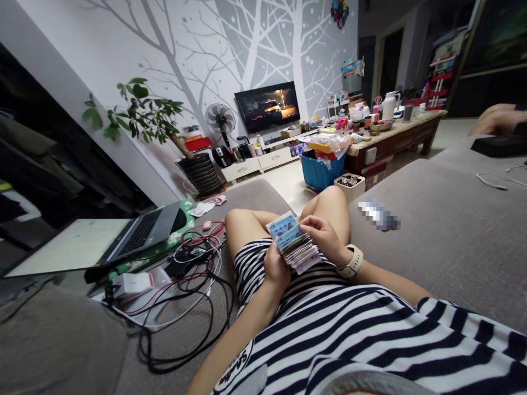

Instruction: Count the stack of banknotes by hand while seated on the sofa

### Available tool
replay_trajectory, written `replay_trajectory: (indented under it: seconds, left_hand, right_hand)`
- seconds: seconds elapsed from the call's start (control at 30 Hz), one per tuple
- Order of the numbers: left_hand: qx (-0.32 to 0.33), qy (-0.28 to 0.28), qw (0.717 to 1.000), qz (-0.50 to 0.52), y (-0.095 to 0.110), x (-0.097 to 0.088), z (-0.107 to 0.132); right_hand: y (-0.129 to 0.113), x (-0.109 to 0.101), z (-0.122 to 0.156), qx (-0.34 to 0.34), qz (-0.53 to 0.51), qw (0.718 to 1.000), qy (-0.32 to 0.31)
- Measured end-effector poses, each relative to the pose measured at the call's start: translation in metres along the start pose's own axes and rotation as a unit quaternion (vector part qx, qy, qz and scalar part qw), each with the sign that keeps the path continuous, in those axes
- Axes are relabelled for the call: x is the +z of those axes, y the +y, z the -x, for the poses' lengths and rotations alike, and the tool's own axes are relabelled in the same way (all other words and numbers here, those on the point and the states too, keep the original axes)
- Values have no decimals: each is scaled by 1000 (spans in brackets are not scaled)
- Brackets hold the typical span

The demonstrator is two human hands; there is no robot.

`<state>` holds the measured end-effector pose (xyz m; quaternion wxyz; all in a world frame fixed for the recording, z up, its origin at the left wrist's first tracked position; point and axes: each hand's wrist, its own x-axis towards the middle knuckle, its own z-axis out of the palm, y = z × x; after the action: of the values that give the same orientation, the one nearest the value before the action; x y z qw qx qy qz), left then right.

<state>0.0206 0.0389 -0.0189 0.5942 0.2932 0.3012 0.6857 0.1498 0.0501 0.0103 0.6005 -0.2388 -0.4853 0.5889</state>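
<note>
L hand (276,270): grasping wad of printed slips (297,247) from below
R hand (323,235): pinching top of wad
Wad: held in both hands above lap, over striped top (329,334)
Nearby: white-band watch (352,261) on R wrist; laptop (140,237), tangled cables (193,258) to L on grey sofa (436,236)

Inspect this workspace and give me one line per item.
Surface: grey fabric sofa.
Job's things: stack of printed slips, held between both hands.
Clutter: open laptop on a green mat; white charger.
Hands: left hand grips the stack from below; right hand, wearing a watch, pinches its top edge.
Cables: black, red and white cables tangled on the sofa.
Surroundings: blue bin, wooden table crowded with items, television.
</note>
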Motion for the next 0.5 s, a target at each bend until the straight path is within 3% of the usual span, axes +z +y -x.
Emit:
replay_trajectory:
  seconds: [0.5]
  left_hand:
    - [-45, 11, 998, 32, 4, 6, 0]
  right_hand:
    - [-1, 0, -1, -28, 28, 999, -11]
